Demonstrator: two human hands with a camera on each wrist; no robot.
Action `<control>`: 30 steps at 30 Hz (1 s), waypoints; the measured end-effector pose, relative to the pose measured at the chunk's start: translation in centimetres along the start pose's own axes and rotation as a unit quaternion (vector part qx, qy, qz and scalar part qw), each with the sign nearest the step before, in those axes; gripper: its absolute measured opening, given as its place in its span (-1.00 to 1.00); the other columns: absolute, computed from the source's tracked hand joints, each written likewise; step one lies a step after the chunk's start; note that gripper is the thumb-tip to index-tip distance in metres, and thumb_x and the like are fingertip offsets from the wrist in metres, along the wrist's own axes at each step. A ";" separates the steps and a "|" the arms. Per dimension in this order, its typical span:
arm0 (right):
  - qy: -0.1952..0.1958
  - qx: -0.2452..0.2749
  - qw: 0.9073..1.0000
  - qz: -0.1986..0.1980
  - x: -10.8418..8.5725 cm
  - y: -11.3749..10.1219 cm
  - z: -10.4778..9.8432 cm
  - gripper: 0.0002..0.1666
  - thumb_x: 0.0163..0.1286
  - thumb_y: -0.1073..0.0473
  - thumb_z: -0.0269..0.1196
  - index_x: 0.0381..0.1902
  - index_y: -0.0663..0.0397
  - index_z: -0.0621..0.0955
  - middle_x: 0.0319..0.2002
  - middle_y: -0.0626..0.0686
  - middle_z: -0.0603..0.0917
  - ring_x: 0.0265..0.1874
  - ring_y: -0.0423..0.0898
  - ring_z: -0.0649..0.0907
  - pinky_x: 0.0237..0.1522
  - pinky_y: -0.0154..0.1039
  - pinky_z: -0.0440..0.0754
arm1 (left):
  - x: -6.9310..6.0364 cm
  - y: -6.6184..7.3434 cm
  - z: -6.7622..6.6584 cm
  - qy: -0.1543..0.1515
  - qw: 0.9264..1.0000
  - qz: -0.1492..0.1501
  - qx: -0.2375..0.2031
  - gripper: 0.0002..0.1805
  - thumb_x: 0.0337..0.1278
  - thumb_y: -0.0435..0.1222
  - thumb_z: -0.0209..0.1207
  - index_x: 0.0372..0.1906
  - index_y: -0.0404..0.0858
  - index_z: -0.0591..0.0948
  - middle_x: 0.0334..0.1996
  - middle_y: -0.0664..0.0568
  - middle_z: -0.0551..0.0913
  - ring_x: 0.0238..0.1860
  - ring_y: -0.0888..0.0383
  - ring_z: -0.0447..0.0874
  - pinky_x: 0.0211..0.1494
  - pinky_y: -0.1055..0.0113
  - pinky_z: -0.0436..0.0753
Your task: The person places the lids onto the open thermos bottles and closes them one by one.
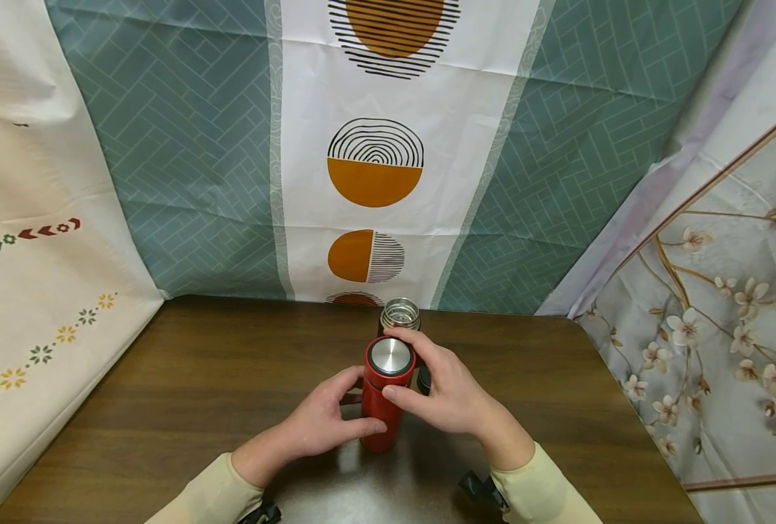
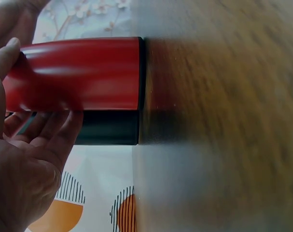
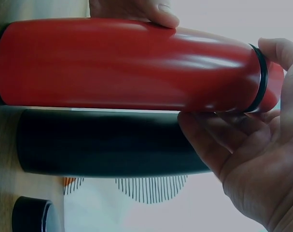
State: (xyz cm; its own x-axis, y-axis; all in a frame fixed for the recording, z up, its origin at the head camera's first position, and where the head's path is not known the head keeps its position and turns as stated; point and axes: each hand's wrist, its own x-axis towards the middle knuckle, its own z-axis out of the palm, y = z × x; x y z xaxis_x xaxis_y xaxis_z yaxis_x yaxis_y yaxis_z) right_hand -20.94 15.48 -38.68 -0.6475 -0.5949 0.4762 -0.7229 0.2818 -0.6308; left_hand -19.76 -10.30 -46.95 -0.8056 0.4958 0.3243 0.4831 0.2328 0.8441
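Note:
A red thermos flask (image 1: pixel 378 429) stands upright on the table, its silver-topped lid (image 1: pixel 391 356) on. My left hand (image 1: pixel 322 415) holds the flask's body between thumb and fingers. Up at the top, my right hand (image 1: pixel 450 389) grips around the lid, thumb on the near side and fingers behind. In the right wrist view a dark band rings the red flask (image 3: pixel 112 65) near the lid. Right behind it stands a black flask (image 3: pixel 98 142), whose bare metal mouth (image 1: pixel 401 313) faces up uncovered. A black cap (image 3: pixel 29 215) sits on the table beside the black flask.
The brown wooden table (image 1: pixel 231 349) meets a patterned green and white cloth (image 1: pixel 198 145) at the back. Cream cloth (image 1: pixel 47 306) hangs at the left and a floral cloth (image 1: pixel 709 349) at the right. Dark straps circle both wrists.

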 end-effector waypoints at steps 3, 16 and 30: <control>0.002 -0.005 1.000 -0.003 0.0 0.0 0.0 -0.14 0.44 0.10 0.52 0.60 0.09 0.45 0.25 -0.10 0.75 0.15 -0.13 0.76 0.25 -0.04 0.73 | 0.0 0.0 0.0 0.000 1.000 -0.001 0.000 -0.26 0.26 -0.08 0.62 0.48 0.11 0.55 0.35 0.28 0.65 0.37 0.13 0.64 0.40 0.07 0.70; 0.007 -0.012 1.000 0.006 0.0 -0.2 0.0 -0.15 0.41 0.09 0.56 0.56 0.06 0.48 0.19 -0.11 0.78 0.07 -0.15 0.77 0.18 -0.07 0.76 | -0.1 0.0 0.0 0.000 1.000 0.001 0.002 -0.26 0.27 -0.08 0.62 0.48 0.09 0.55 0.34 0.25 0.66 0.35 0.12 0.66 0.38 0.08 0.71; -0.002 -0.023 1.000 -0.003 0.0 0.0 -0.1 -0.02 0.39 0.07 0.58 0.67 0.05 0.41 0.33 -0.09 0.72 0.25 -0.12 0.73 0.34 0.00 0.69 | 0.0 -0.1 0.1 -0.001 1.000 0.006 0.007 -0.25 0.30 -0.06 0.60 0.51 0.08 0.53 0.36 0.21 0.66 0.35 0.10 0.67 0.39 0.01 0.70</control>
State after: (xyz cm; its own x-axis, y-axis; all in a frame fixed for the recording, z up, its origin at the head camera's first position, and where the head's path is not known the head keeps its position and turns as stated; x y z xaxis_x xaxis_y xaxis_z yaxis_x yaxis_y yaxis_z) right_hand -20.96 15.49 -38.61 -0.6417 -0.5998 0.4780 -0.7376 0.3119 -0.5988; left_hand -19.76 -10.30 -47.09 -0.7989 0.5005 0.3335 0.4975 0.2384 0.8340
